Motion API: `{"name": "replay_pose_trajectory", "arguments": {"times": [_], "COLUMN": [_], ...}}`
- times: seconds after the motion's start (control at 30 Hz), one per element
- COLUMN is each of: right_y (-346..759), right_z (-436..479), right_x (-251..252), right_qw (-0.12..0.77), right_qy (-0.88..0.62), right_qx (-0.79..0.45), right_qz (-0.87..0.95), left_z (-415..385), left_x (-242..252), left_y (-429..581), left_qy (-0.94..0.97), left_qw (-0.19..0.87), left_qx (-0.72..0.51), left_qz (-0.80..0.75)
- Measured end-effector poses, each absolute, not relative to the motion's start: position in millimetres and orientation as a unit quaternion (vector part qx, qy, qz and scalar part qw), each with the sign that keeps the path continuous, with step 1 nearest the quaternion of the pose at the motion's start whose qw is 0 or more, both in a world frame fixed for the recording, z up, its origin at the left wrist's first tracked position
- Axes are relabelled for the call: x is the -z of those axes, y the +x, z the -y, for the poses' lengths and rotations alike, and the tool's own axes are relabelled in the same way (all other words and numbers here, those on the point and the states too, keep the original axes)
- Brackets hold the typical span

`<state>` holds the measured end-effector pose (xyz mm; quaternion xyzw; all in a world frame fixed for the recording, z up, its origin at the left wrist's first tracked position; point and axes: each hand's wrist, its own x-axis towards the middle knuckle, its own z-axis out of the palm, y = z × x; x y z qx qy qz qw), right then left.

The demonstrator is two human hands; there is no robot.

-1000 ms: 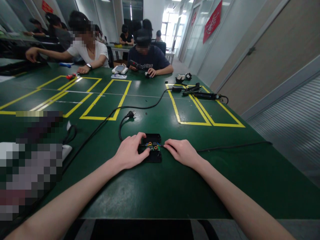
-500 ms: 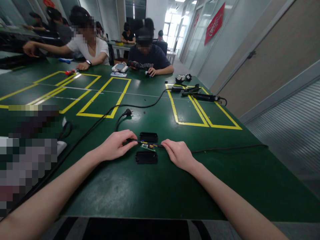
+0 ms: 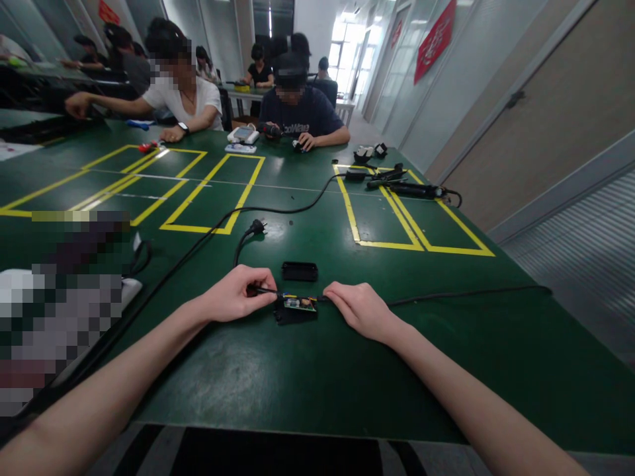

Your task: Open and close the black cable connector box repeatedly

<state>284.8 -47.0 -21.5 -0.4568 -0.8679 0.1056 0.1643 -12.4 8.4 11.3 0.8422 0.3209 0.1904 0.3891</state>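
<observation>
As our left hand (image 3: 235,293) pinches the plug cord (image 3: 256,228) at one end of the small circuit board (image 3: 299,303) and our right hand (image 3: 358,307) grips the other cord (image 3: 466,293) at its far end, we hold the board on the black case half (image 3: 292,316) near the table (image 3: 317,377) edge, the lid (image 3: 299,270) lying apart behind it. We judge this the seating step; it calls for level cords and a square fit.
</observation>
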Motion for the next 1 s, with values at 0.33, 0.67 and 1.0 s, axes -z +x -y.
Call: {"name": "replay_pose_trajectory", "arguments": {"times": [0.33,0.67,1.0], "right_y": [284.6,284.4,282.7], "right_z": [44.5,43.2,44.2], "right_x": [19.9,17.2,17.8], "right_qw": [0.221,0.269,0.287], "right_qy": [-0.45,-0.458,-0.467], "right_qx": [-0.109,-0.132,-0.137], "right_qz": [0.859,0.837,0.825], "left_z": [-7.5,-7.6,-6.4], "left_x": [-3.1,3.4,5.7], "left_y": [-8.3,-0.7,-0.7], "left_qy": [0.868,0.881,0.881], "left_qw": [0.321,0.267,0.235], "left_qx": [-0.204,-0.225,-0.249], "left_qz": [-0.318,-0.32,-0.327]}}
